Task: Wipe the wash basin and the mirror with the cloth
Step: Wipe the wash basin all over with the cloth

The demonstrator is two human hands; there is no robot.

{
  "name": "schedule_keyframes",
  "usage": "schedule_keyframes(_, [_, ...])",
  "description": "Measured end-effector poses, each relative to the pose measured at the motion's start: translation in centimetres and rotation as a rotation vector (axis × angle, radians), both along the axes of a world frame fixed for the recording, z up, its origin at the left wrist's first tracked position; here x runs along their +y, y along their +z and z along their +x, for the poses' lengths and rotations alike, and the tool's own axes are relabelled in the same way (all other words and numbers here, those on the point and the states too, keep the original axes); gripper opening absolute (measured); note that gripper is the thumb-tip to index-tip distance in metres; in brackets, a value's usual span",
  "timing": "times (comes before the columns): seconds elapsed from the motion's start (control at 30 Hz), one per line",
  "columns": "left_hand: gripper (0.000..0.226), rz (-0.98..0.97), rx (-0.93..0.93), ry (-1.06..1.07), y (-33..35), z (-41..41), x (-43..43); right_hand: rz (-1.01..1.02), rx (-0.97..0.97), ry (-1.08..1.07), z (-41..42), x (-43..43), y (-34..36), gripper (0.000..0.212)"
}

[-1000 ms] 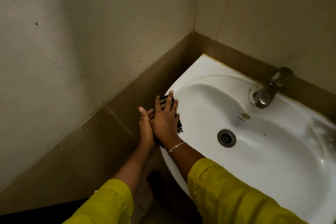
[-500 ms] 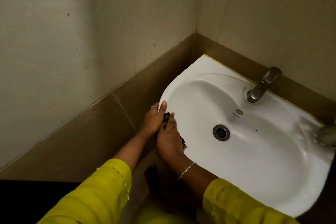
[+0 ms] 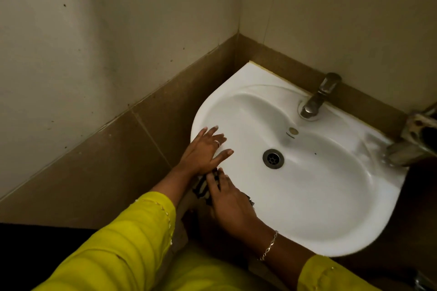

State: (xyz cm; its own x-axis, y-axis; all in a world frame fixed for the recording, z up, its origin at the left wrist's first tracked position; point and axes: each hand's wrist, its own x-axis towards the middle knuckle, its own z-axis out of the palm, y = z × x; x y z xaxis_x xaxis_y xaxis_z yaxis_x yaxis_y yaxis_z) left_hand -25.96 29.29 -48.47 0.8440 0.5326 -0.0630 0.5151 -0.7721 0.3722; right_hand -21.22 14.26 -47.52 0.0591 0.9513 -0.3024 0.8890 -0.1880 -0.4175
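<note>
Right hand (image 3: 231, 203) is pressing the cloth (image 3: 203, 187) against the near left rim of the wash basin (image 3: 331, 196), with its fingers lying fairly straight over the fabric. The cloth, striped dark and light, is showing beside the fingers. Left hand (image 3: 205, 150), wearing a ring (image 3: 217, 143), is resting flat on the rim just beyond, fingers spread and holding nothing. A chain bracelet (image 3: 269, 244) is hanging on the right wrist, and yellow sleeves (image 3: 123, 243) are covering both arms. In the white bowl the drain (image 3: 273, 158) is sitting at centre. Above it is the overflow hole (image 3: 292, 130), bearing a printed mark too small to read, and the tap (image 3: 316, 99) is standing behind. Brown tiles (image 3: 118, 160) are lining the walls.
</note>
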Motion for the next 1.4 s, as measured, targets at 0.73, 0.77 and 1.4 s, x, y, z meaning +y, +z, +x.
schedule_keyframes(0.73, [0.13, 0.26, 0.281, -0.115, -0.3, 0.5, 0.1, 0.203, -0.342, 0.295, 8.7, -12.2, -0.8, 0.057])
schedule_keyframes(0.77, [0.129, 0.257, 0.281, -0.122, -0.3, 0.5, 0.1, 0.2, -0.349, 0.31, 9.3, -12.8, -0.8, 0.056])
schedule_keyframes(1.4, [0.117, 0.281, 0.277, -0.154, -0.7, 0.3, -0.1, 0.078, -0.489, 0.285, 19.0, -20.5, 0.8, 0.071])
